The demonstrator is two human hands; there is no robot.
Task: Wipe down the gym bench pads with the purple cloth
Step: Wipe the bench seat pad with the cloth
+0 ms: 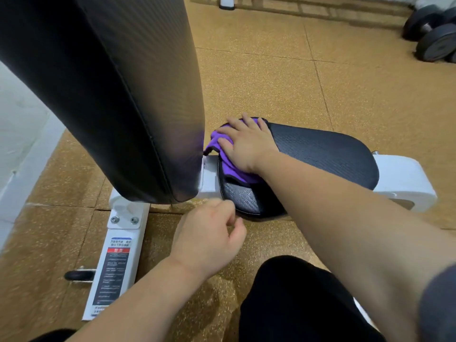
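The purple cloth [228,164] lies crumpled on the left end of the black seat pad [325,154], close to the gap below the raised black back pad [118,95]. My right hand [246,144] lies flat on the cloth, fingers spread, pressing it onto the seat. My left hand [209,233] hovers in front of the seat's near edge, fingers loosely curled with nothing in them. The back pad stands steeply upright and fills the upper left of the view.
The white bench frame [123,238] carries a warning label and runs toward me at the left; its white foot [404,181] sticks out at the right. Dark dumbbells [434,38] sit on the cork-coloured floor at the far right. My dark-trousered knee [296,299] is at the bottom.
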